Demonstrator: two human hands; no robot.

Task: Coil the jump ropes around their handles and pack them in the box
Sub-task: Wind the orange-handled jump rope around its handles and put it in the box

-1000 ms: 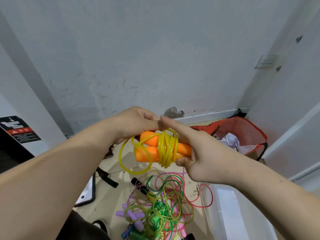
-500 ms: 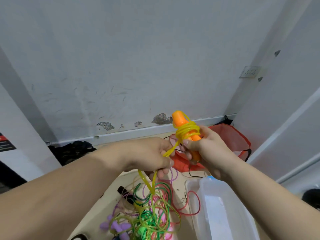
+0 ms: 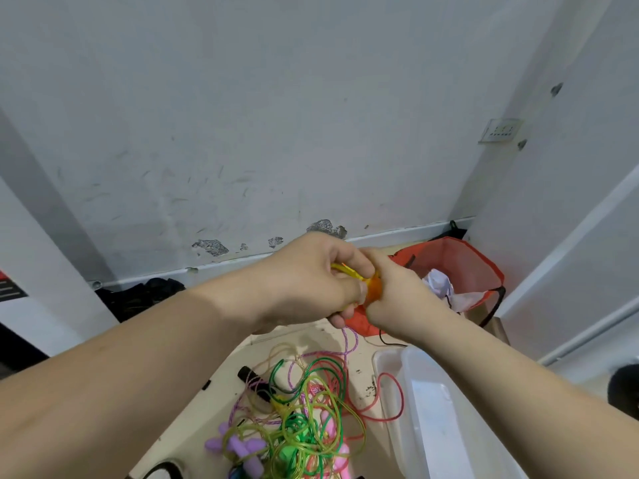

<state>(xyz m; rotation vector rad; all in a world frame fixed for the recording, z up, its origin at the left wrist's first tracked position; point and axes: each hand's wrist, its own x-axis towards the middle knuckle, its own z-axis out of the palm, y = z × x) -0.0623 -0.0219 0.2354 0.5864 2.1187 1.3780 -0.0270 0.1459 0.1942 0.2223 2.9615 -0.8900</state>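
Note:
Both hands meet in the middle of the view, raised above the floor. My right hand (image 3: 394,295) grips the orange handles (image 3: 374,288) of a jump rope, mostly hidden inside the fist. My left hand (image 3: 311,281) pinches the yellow rope (image 3: 345,270) right against the handles. Below lies a tangled pile of jump ropes (image 3: 304,406) in green, yellow, pink and purple, with purple handles (image 3: 238,447) and a black handle (image 3: 254,382). The clear plastic box (image 3: 425,409) stands at the lower right, partly under my right forearm.
An orange bag (image 3: 460,264) holding crumpled white paper sits against the wall behind my hands. Dark cloth (image 3: 145,295) lies along the baseboard at the left. A red rope loop (image 3: 390,399) touches the box's left wall.
The hanging yellow rope end is no longer seen below my hands. My left hand rose to the handles, and both hands have closed together over the orange bundle.

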